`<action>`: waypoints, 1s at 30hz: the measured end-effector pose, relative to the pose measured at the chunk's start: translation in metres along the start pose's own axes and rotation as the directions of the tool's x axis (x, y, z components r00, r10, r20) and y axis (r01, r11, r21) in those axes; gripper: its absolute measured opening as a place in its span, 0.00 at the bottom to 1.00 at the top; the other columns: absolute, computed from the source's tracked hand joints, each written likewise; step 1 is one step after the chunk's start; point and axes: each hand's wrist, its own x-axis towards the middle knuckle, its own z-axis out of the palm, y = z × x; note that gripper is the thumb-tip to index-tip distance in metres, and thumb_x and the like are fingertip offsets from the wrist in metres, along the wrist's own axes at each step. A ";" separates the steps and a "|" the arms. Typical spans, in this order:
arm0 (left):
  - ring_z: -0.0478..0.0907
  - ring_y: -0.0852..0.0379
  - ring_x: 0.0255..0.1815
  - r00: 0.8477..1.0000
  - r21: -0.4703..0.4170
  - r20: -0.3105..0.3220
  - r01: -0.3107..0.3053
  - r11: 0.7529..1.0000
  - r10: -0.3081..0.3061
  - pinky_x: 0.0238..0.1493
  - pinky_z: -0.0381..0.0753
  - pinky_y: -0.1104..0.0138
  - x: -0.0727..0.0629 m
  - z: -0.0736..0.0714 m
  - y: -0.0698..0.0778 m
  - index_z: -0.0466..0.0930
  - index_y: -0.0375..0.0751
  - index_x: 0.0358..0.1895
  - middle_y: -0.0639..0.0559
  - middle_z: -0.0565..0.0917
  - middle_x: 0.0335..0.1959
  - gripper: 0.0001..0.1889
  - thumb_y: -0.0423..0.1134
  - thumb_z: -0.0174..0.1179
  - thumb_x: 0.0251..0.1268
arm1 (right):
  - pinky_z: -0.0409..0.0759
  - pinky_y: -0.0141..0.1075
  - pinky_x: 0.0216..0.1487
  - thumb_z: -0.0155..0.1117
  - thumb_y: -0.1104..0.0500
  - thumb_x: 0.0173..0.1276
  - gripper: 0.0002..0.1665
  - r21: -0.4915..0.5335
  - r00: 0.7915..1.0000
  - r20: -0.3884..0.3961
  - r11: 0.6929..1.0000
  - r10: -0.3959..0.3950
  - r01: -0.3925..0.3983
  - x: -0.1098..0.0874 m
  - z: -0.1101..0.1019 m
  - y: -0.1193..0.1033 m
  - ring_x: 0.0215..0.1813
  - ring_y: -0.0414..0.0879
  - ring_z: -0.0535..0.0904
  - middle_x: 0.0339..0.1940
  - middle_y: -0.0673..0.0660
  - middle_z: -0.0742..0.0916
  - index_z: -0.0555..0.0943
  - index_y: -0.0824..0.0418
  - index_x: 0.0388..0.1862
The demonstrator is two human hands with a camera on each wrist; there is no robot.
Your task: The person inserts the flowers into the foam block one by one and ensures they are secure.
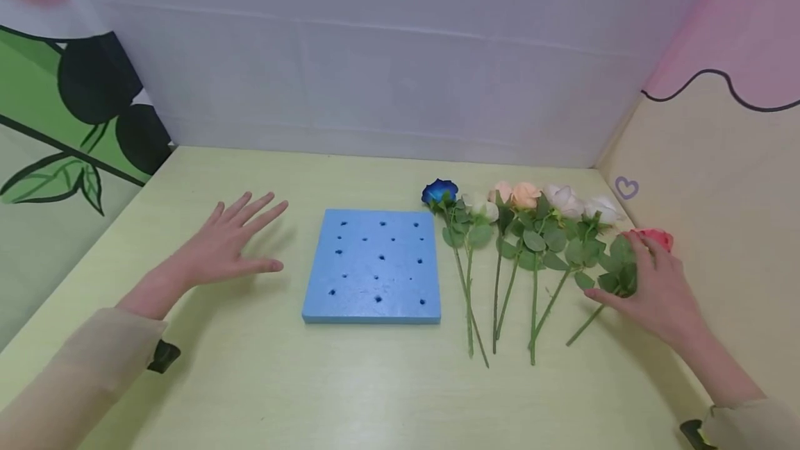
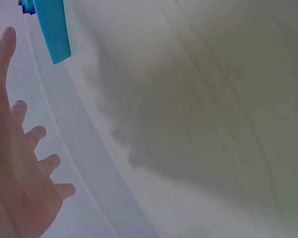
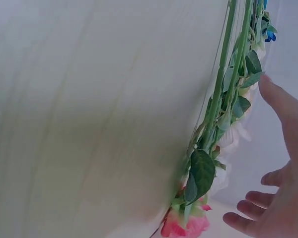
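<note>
Over the left part of the table my left hand [image 1: 226,245] hovers with its fingers spread, holding nothing. My right hand [image 1: 662,294] is above the pink rose [image 1: 656,237] at the far right; in the right wrist view its fingers look apart from the flower. To the left of that rose lie white roses [image 1: 564,201], peach roses [image 1: 525,195], a cream rose [image 1: 481,207] and a blue rose [image 1: 439,192], all with green leafy stems pointing toward me. Between the hands a blue foam block [image 1: 375,266] with several holes lies flat.
The pale wooden table [image 1: 250,380] meets a whitish cloth backdrop [image 1: 387,89] behind. A panel painted with leaves [image 1: 56,179] stands at the left, and a beige and pink panel [image 1: 719,158] rises close beside the right hand.
</note>
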 end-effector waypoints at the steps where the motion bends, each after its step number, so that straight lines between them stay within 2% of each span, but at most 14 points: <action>1: 0.42 0.30 0.81 1.000 -0.014 0.011 0.004 1.000 -0.003 0.71 0.41 0.28 0.000 0.001 0.002 0.45 0.65 0.80 0.46 0.48 0.82 0.53 0.68 0.65 0.54 | 0.61 0.76 0.56 0.76 0.32 0.48 0.74 0.016 1.000 -0.002 1.000 0.018 -0.018 0.000 0.000 0.002 0.64 0.83 0.58 0.71 0.82 0.61 0.47 0.65 0.80; 7: 0.47 0.29 0.79 0.999 -0.064 0.043 -0.009 0.998 0.011 0.70 0.46 0.28 0.001 0.008 0.007 0.44 0.62 0.80 0.44 0.51 0.82 0.53 0.69 0.63 0.55 | 0.66 0.76 0.48 0.74 0.31 0.50 0.74 0.041 0.992 0.034 0.991 0.122 -0.124 -0.003 0.002 0.011 0.61 0.85 0.59 0.66 0.88 0.61 0.47 0.69 0.79; 12: 0.52 0.33 0.78 0.998 -0.111 0.046 -0.033 0.993 0.038 0.71 0.54 0.33 0.001 0.014 0.009 0.44 0.59 0.81 0.43 0.54 0.81 0.53 0.68 0.63 0.56 | 0.71 0.72 0.41 0.73 0.31 0.52 0.74 0.055 0.982 0.071 0.983 0.173 -0.177 -0.008 0.002 0.016 0.57 0.82 0.62 0.63 0.89 0.61 0.45 0.70 0.79; 16: 0.55 0.33 0.77 0.997 -0.176 0.069 -0.004 0.984 0.017 0.68 0.60 0.34 0.000 0.016 0.014 0.44 0.58 0.81 0.41 0.56 0.79 0.53 0.68 0.62 0.57 | 0.76 0.64 0.37 0.73 0.33 0.54 0.70 0.089 0.981 0.092 0.979 0.173 -0.181 -0.009 0.002 0.020 0.51 0.76 0.68 0.60 0.87 0.65 0.49 0.73 0.77; 20: 0.55 0.33 0.77 0.994 -0.246 0.109 0.045 0.968 -0.019 0.67 0.61 0.33 -0.002 0.019 0.021 0.44 0.55 0.81 0.39 0.56 0.79 0.53 0.69 0.61 0.57 | 0.80 0.59 0.38 0.74 0.37 0.56 0.64 0.154 0.983 0.118 0.975 0.142 -0.159 -0.008 0.003 0.026 0.47 0.72 0.76 0.59 0.85 0.70 0.56 0.79 0.72; 23: 0.57 0.34 0.76 0.993 -0.292 0.119 0.045 0.955 -0.010 0.69 0.61 0.35 -0.004 0.022 0.026 0.45 0.50 0.81 0.40 0.57 0.79 0.54 0.68 0.63 0.57 | 0.82 0.58 0.41 0.75 0.41 0.57 0.58 0.186 0.983 0.141 0.972 0.122 -0.147 -0.010 0.005 0.028 0.46 0.72 0.79 0.56 0.85 0.73 0.61 0.84 0.65; 26: 0.62 0.36 0.73 0.994 -0.325 0.107 0.023 0.945 0.013 0.68 0.63 0.37 -0.004 0.024 0.029 0.45 0.46 0.80 0.41 0.60 0.78 0.54 0.65 0.64 0.58 | 0.80 0.58 0.41 0.73 0.41 0.59 0.55 0.169 0.981 0.139 0.973 0.134 -0.157 -0.014 0.007 0.027 0.46 0.71 0.77 0.55 0.84 0.73 0.62 0.85 0.62; 30: 0.67 0.38 0.70 0.996 -0.359 0.083 -0.001 0.933 0.033 0.65 0.69 0.40 -0.004 0.026 0.031 0.46 0.44 0.80 0.40 0.63 0.76 0.53 0.61 0.66 0.59 | 0.73 0.63 0.41 0.72 0.39 0.60 0.52 0.124 0.982 0.093 0.977 0.165 -0.176 -0.019 0.007 0.023 0.52 0.75 0.66 0.55 0.83 0.69 0.65 0.81 0.61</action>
